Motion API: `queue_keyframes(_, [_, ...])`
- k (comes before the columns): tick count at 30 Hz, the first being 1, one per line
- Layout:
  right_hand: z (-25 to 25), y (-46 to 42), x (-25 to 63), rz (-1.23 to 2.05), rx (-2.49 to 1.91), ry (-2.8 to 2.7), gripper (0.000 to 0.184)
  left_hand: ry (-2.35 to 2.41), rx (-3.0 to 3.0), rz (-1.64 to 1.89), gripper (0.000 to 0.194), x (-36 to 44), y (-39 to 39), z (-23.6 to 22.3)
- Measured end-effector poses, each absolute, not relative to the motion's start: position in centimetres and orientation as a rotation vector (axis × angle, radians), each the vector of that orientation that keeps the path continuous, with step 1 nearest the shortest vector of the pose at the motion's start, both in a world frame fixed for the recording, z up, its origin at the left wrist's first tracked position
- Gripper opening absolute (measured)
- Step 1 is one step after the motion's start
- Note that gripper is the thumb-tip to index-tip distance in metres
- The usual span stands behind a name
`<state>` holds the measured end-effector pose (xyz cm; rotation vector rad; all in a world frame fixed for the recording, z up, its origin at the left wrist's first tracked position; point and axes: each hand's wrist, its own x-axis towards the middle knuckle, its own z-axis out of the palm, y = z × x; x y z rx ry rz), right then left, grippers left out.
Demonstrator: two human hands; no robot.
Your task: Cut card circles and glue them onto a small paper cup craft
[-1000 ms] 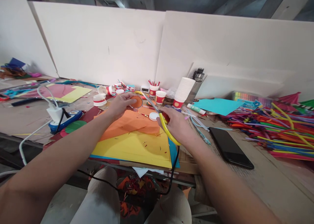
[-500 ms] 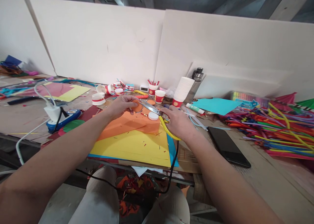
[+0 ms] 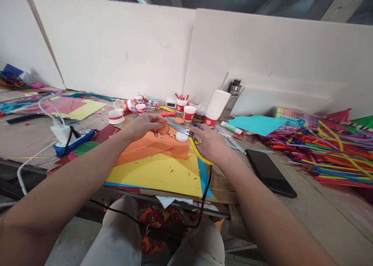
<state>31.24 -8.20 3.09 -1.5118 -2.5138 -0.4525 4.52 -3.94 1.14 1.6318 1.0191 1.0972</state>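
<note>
Between the fingers of my left hand [image 3: 147, 125] is a small round piece of orange paper [image 3: 163, 127], held up over the sheets. My right hand [image 3: 210, 141] is closed round the yellow handle of a pair of scissors [image 3: 181, 128], whose metal blades point left, at the edge of the orange piece. Below the blades sits a round white lid-like disc [image 3: 182, 137]. Another orange disc [image 3: 178, 120] lies just behind the blades. Orange paper [image 3: 145, 147] rests on yellow paper [image 3: 160, 176] under both hands, with small coloured scraps on it.
Paper cups [image 3: 217, 106] are stacked at the back, beside a bottle [image 3: 233, 97]. A phone [image 3: 271, 172] lies on the right, near piled pipe cleaners [image 3: 326, 149]. A blue power strip [image 3: 74, 141] with white cables is on the left. A black cable [image 3: 202, 207] hangs over the table edge.
Both hands stay almost in place, with the orange piece and scissors still held. The whole view has shifted slightly.
</note>
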Motion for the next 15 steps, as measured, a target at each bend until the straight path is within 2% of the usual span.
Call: queue_keyframes(15, [2.75, -8.29, 30.81, -0.522, -1.505, -2.502, 0.045, 0.965, 1.511, 1.125, 0.016, 4.93, -3.78, 0.93])
